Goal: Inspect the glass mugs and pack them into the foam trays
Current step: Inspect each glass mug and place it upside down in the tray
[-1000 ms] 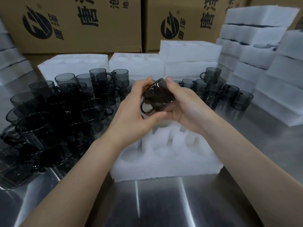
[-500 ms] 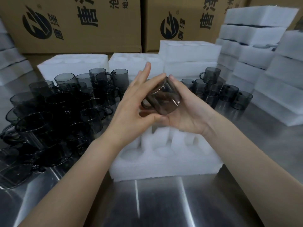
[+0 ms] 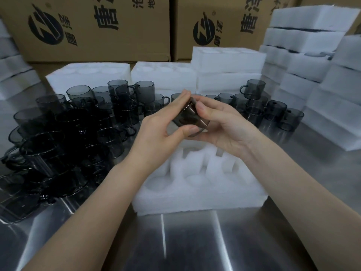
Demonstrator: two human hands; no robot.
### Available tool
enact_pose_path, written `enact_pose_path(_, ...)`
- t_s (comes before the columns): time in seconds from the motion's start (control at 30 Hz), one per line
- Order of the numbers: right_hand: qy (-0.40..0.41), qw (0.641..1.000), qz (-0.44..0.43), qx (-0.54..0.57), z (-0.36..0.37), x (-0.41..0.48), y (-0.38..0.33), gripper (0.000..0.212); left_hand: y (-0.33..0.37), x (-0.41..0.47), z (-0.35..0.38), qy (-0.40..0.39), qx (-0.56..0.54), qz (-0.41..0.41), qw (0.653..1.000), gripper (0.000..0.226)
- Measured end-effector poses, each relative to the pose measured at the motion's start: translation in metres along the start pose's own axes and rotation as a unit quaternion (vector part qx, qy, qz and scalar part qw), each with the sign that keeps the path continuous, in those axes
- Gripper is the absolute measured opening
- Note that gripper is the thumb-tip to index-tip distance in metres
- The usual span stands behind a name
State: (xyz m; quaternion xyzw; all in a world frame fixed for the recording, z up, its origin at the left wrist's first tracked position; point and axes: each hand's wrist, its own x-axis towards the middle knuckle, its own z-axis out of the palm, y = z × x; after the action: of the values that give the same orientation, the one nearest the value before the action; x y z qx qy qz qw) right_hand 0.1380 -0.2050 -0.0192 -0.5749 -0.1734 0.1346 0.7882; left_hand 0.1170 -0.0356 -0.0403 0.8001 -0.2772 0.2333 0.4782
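Note:
A smoky grey glass mug (image 3: 188, 120) is held tilted in the air between both hands, above the white foam tray (image 3: 199, 194). My left hand (image 3: 156, 132) grips its left side, thumb underneath and fingers over the top. From the right, my right hand (image 3: 224, 128) cups it, thumb on its upper wall. The mug's handle is hidden. The tray's round pockets that show hold nothing; its far part is behind my hands. Several more dark mugs (image 3: 64, 133) crowd the steel table on the left.
A row of mugs (image 3: 269, 110) stands behind my hands on the right. Foam tray stacks (image 3: 304, 61) rise at the right and along the back (image 3: 162, 75). Printed cardboard boxes (image 3: 93, 28) wall off the far side. Bare steel table (image 3: 187, 241) lies in front of the tray.
The mug has turned in my hands, its wall now facing up. My left fingers, spread straight half a second ago, have curled back over the mug.

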Motion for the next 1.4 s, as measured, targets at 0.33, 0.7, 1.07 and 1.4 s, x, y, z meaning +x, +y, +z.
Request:
enact_pose_path(0.33,0.044,0.998,0.005,0.045,-0.004,0.004,-0.002,0.054,-0.003,-0.001,0.001,-0.022,-0.008,0.068,0.997,0.072)
enact_pose_path(0.7,0.036,0.992,0.076,0.096,-0.001,0.005,0.001,0.060,-0.002,0.000,0.001,-0.002,0.001,0.073,0.997,0.068)
enact_pose_path(1.07,0.083,0.993,-0.059,-0.052,0.004,-0.002,0.003,0.032,-0.005,0.003,0.000,0.144,-0.141,-0.105,0.974,0.045)
enact_pose_path(1.4,0.109,0.929,-0.174,-0.308,0.009,-0.008,-0.002,0.029,-0.013,0.005,-0.005,0.189,-0.074,-0.155,0.967,0.020)
